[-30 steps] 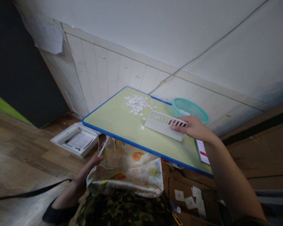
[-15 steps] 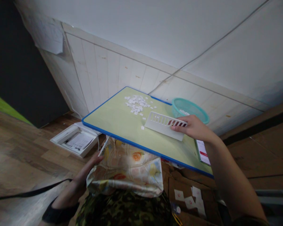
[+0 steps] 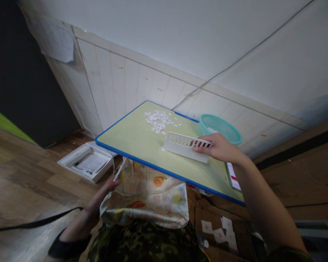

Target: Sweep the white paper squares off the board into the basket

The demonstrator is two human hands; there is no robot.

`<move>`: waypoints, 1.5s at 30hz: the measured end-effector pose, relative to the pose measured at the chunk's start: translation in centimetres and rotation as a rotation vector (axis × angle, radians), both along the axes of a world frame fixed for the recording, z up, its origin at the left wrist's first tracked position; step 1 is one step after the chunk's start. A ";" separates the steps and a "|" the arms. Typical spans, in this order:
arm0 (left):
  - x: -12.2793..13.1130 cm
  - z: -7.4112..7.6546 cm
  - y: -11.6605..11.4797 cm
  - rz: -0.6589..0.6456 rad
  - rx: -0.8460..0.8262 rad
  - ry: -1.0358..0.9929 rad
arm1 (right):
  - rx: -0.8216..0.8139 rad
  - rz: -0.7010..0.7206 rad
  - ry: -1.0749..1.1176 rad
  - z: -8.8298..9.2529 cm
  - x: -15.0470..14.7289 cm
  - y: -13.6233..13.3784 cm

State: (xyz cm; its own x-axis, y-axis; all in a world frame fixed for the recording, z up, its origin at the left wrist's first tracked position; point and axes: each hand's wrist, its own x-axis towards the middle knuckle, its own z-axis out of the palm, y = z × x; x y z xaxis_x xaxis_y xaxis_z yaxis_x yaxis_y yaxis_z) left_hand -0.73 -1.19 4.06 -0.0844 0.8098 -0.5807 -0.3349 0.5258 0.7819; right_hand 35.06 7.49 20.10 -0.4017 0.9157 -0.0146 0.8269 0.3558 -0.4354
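My right hand [image 3: 220,147] grips the right end of a white slotted plastic piece [image 3: 184,148], held low over the green table [image 3: 125,134]. Beyond its left end lies a scattered pile of small white squares [image 3: 158,122], with a single square touching its lower left corner. At the table's near left edge, my left hand [image 3: 112,183] is closed on the white rim of a fruit-patterned bag [image 3: 153,193], which hangs open below the table edge.
A turquoise basket [image 3: 224,127] with white pieces inside stands at the table's back right. A phone [image 3: 233,176] lies by my right forearm. On the floor at left is an open white box [image 3: 87,162]; a cardboard box [image 3: 196,218] is at lower right.
My right hand and the slotted piece have moved a little left and towards the near edge, and the piece now meets the lone square. My left hand has stayed in place.
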 end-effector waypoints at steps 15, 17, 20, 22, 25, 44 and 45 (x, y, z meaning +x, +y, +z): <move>0.4 1.0 0.2 -0.012 -0.034 -0.015 | -0.004 -0.004 -0.034 0.2 0.3 0.0; 0.4 1.0 0.2 0.006 -0.057 -0.024 | -0.011 -0.003 -0.034 0.1 0.1 0.0; 0.5 1.1 0.1 -0.006 -0.039 -0.050 | -0.021 0.000 -0.043 0.1 0.2 0.1; 0.4 1.0 0.1 -0.021 -0.025 -0.050 | -0.024 0.002 -0.063 0.4 0.3 0.1; 0.3 0.7 0.2 -0.022 -0.022 -0.035 | -0.003 0.007 -0.117 1.2 0.6 0.0; 0.5 1.1 0.1 -0.029 -0.024 -0.046 | -0.015 0.116 -0.422 4.7 0.1 -2.5; 0.6 1.4 0.1 -0.030 -0.030 -0.047 | -0.011 0.121 -0.436 4.9 -0.1 -2.7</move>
